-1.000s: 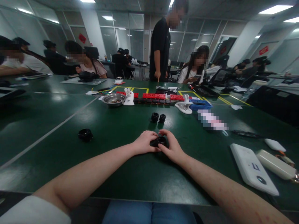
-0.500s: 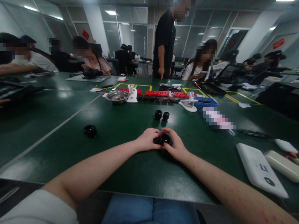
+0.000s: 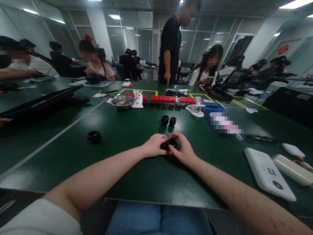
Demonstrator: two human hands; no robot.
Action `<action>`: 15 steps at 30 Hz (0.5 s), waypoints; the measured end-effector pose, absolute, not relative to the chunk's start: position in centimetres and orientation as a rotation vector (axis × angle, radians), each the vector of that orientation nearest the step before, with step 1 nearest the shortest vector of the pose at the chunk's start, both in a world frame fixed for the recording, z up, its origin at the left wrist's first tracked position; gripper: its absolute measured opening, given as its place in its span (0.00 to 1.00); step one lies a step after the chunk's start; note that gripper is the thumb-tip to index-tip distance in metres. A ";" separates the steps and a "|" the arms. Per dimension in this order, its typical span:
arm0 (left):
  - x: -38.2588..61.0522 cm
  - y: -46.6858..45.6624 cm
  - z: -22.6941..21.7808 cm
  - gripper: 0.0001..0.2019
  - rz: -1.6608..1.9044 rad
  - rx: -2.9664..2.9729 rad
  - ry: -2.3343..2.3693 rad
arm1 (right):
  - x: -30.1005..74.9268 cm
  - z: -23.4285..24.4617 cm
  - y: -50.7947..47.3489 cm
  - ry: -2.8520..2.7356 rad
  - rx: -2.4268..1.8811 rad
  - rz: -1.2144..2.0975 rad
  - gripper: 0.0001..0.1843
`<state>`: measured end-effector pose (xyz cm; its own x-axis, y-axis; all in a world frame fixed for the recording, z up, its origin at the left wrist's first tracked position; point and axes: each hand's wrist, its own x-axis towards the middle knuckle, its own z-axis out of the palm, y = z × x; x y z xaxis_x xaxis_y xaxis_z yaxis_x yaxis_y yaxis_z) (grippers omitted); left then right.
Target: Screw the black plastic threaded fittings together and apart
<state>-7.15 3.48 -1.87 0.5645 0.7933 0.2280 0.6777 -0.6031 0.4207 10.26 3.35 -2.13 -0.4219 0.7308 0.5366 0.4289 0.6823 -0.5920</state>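
My left hand (image 3: 155,146) and my right hand (image 3: 184,150) meet at the middle of the green table (image 3: 137,176), fingers closed round a small black round part (image 3: 169,143) held between them. Two more small black round parts (image 3: 168,120) stand side by side just beyond my hands. Another black round part (image 3: 94,136) lies alone to the left.
Across the table sit a metal bowl (image 3: 122,101), a row of red blocks (image 3: 171,99), white clips (image 3: 195,110) and a blue tray (image 3: 214,107). White devices (image 3: 267,173) lie at the right. A dark flat panel (image 3: 41,102) lies at the left. Several people sit or stand around.
My hands stay together on the black part. The view has shifted slightly, and a dark flat panel has come into view at the left.
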 end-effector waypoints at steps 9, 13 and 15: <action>-7.0 3.3 -1.6 0.22 0.533 2.537 1.232 | 10.3 -2.1 3.2 -2.047 -0.964 0.356 0.25; -7.0 3.4 -1.9 0.21 0.570 2.537 1.222 | 10.4 -1.9 3.2 -2.084 -0.953 0.390 0.21; -7.1 3.5 -2.1 0.22 0.573 2.546 1.218 | 10.5 -1.7 3.1 -2.123 -0.850 0.462 0.22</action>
